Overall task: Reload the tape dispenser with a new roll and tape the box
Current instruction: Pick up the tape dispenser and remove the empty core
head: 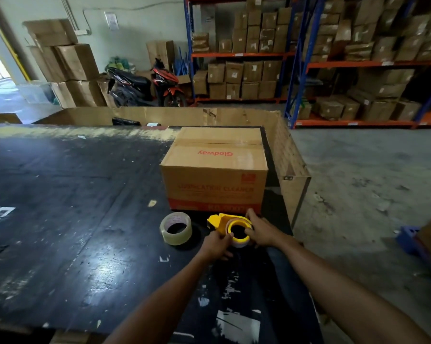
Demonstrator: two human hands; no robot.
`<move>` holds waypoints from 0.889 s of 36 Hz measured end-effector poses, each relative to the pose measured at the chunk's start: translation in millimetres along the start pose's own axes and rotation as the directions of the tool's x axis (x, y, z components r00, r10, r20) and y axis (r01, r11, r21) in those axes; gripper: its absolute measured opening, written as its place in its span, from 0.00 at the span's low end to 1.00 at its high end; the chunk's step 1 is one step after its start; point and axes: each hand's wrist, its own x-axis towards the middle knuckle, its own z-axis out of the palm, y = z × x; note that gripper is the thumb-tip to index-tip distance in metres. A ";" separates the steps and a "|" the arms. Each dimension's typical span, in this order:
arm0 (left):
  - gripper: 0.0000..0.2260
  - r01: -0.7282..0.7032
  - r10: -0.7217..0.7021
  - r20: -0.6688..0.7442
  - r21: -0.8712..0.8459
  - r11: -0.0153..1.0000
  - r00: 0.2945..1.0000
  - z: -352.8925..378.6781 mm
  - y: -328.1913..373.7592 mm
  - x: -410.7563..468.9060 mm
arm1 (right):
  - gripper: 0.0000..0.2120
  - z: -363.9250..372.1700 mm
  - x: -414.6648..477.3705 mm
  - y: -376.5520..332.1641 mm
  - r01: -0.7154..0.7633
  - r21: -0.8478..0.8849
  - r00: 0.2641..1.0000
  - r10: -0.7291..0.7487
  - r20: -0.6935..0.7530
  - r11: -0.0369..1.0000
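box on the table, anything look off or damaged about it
The cardboard box looks intact and square, with no crushed corners. Its red top lettering reads upside down from this side, so it faces away from the person. The top seam already shows glossy tape. It stands clear of the yellow tape dispenser held by both hands.

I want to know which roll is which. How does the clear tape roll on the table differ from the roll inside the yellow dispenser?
The clear tape roll lies free and untouched; the roll in the yellow dispenser is held by both hands. The free roll looks thick with tape; the dispenser's roll looks thin. Both rest on the black table.
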 end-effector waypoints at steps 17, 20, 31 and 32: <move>0.13 -0.494 0.415 -0.282 -0.329 0.805 0.865 -42.9 78.3 -33.1 | 0.22 -156.4 -18.2 -121.1 0.204 -0.269 0.979 -0.191 0.074 0.941; 0.18 -0.545 0.461 -0.308 -0.305 0.781 0.832 -55.9 97.1 -36.7 | 0.23 -193.3 -28.0 -149.9 0.203 -0.228 0.978 -0.184 0.099 0.952; 0.14 -0.600 0.530 -0.282 -0.378 0.705 0.800 -84.4 137.5 -49.2 | 0.20 -270.2 -40.8 -241.8 0.195 -0.338 0.981 -0.186 0.059 0.921; 0.14 -0.603 0.528 -0.292 -0.388 0.697 0.798 -86.3 139.9 -50.1 | 0.21 -271.1 -41.4 -246.7 0.201 -0.349 0.979 -0.195 0.054 0.915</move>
